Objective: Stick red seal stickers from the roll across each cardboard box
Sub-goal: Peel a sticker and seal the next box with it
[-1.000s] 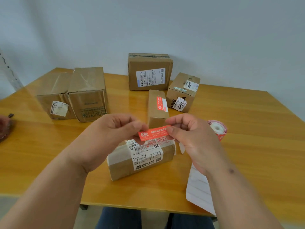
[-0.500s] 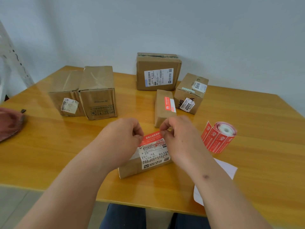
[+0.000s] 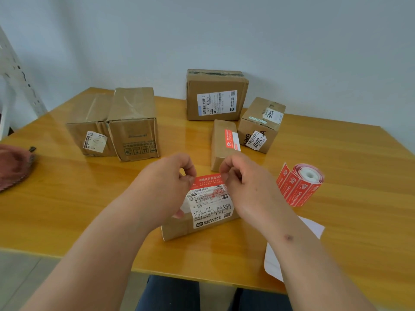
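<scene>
Both hands pinch one red sticker [image 3: 207,180] flat on the box [image 3: 202,218]: left hand [image 3: 167,187] fingers at one end, right hand [image 3: 244,185] at the other.

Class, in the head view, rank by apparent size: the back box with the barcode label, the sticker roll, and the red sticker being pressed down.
1. Back box with the barcode label
2. Sticker roll
3. Red sticker, partly covered by both hands, so its size is unsure.

Bright, even daylight with soft shadows, pale glare streaking the glossy table [image 3: 336,153], edges bowed by the wide lens, slight overall softness.
</scene>
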`<state>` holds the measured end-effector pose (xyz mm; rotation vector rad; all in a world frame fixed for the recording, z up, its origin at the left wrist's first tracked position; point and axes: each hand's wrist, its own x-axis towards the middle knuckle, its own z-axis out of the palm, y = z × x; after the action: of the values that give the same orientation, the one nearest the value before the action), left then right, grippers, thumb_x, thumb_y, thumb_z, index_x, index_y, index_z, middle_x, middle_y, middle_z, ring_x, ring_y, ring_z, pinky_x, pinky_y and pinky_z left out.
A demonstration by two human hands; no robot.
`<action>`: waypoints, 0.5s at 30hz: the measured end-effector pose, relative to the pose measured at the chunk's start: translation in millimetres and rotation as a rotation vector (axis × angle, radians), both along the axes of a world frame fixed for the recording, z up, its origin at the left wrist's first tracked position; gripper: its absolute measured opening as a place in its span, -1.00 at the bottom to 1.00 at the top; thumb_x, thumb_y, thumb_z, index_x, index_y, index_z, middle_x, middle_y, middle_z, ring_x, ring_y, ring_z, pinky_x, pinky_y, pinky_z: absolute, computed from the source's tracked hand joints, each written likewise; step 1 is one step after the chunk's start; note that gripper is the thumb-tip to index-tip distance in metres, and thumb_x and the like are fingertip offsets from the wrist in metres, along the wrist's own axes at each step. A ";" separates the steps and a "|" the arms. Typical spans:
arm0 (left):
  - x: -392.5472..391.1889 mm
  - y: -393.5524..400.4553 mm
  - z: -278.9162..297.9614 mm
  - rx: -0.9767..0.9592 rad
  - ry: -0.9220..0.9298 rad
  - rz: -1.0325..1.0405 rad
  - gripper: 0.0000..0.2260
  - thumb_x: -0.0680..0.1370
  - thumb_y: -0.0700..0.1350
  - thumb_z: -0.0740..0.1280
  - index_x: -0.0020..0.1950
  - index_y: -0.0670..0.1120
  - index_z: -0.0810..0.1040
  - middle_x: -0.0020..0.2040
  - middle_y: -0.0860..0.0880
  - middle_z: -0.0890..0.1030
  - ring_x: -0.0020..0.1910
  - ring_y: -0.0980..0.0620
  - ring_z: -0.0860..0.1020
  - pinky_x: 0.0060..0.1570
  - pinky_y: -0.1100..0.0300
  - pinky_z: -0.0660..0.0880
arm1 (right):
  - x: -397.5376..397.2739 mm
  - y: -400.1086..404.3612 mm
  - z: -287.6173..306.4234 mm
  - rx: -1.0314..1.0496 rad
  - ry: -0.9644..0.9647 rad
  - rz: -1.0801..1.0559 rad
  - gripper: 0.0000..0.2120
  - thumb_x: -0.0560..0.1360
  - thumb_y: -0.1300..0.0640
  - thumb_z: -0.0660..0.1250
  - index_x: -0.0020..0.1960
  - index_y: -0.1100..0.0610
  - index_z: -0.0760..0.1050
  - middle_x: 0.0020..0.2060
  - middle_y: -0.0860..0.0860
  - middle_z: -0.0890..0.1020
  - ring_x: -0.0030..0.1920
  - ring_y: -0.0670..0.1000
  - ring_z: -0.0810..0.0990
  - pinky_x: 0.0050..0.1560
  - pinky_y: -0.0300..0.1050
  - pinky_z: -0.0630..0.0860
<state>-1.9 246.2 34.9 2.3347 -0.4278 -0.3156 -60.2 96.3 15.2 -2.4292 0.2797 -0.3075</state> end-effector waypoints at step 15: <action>6.9 -6.3 -25.2 0.196 -0.199 0.018 -0.84 0.53 -0.05 0.35 0.06 0.07 0.42 -0.18 0.10 0.54 -0.23 0.16 0.48 -0.40 0.30 0.37 | 5.1 0.7 -7.6 -0.206 0.107 -0.008 -0.88 0.59 0.11 0.15 -0.05 -0.11 0.38 -0.12 -0.07 0.50 -0.10 -0.03 0.48 -0.11 -0.06 0.46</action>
<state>5.0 239.8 9.7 2.5715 -0.4904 -0.1211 -55.1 97.0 7.6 -2.6534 0.3190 -0.2200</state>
